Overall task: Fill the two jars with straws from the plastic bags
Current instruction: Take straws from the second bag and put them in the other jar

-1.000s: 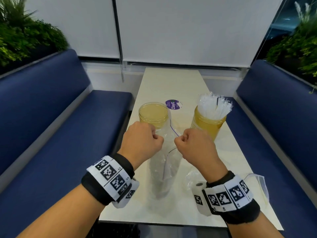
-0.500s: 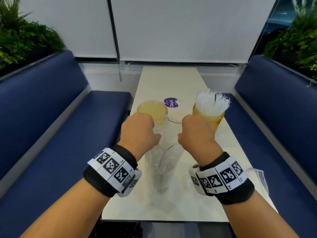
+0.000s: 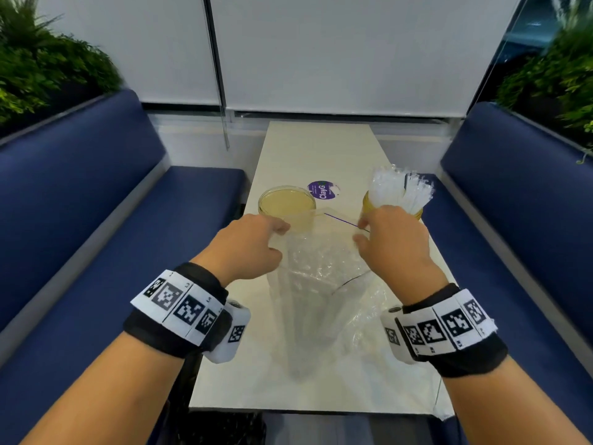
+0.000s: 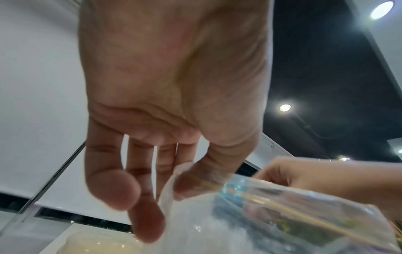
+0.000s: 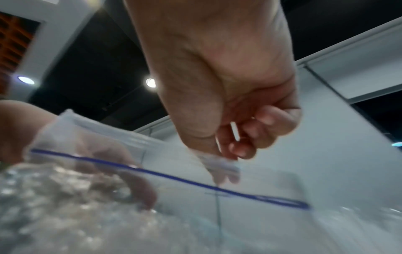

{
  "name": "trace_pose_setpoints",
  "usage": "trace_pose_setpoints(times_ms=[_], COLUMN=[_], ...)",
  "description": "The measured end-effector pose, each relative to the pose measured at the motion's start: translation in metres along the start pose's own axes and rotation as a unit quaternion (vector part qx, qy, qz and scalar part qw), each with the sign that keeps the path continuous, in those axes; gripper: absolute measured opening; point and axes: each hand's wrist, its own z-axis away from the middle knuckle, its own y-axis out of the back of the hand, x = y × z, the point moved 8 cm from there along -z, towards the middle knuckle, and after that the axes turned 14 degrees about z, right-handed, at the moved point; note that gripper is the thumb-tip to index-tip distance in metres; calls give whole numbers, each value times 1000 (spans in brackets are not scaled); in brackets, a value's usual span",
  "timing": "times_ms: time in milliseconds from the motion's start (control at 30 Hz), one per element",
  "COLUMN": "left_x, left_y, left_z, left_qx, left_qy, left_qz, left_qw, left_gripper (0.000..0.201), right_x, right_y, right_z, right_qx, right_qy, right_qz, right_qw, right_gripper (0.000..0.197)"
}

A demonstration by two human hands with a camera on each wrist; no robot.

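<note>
Both hands [image 3: 316, 242] pinching plastic bag [image 3: 321, 284] mouth, jars just beyond

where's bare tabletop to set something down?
Far end of the table, beyond the purple sticker and both jars. Crowded nearer: empty jar, straw-filled jar, and the plastic bag held by left hand and right hand.

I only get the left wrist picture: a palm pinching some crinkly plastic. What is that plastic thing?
Observer: The head view shows a clear zip bag standing upright on a pale table.
Visitor: Anything beyond the bag?
Observer: Two amber jars. The left jar is empty.
Visitor: And the other one?
Observer: The right jar is packed with wrapped straws, just past the right hand.
</note>
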Motion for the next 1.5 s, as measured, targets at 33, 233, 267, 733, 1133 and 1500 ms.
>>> trace_pose_setpoints(times_ms=[33,233,267,733,1133,1500], left_x=[-1,-4,-6,-31,-32,-40], left_y=[-2,-5,-5,-6,-16,-20], left_z=[-2,-2,-1,-3,-8,-16], left_qx=[2,30,35,72,230,242], left_qy=[-6,-29,-28,-46,-49,-76], left_qz=[15,104,116,129,306,358], left_qw=[1000,994,992,988,923,899], left_gripper=[59,54,56,61,38,15], right_x=[-12,-102,-106,-119,-128,-132], right_y=[10,-5,-13,-1,82,24], right_z=[0,0,-5,-23,-34,-32], right_qx=[33,-47,-57,36,184,63], right_qy=[35,309,314,299,262,207], right_qz=[-11,54,88,3,-156,-319], right_qw=[999,948,944,954,935,923], right_gripper=[23,53,58,36,40,49])
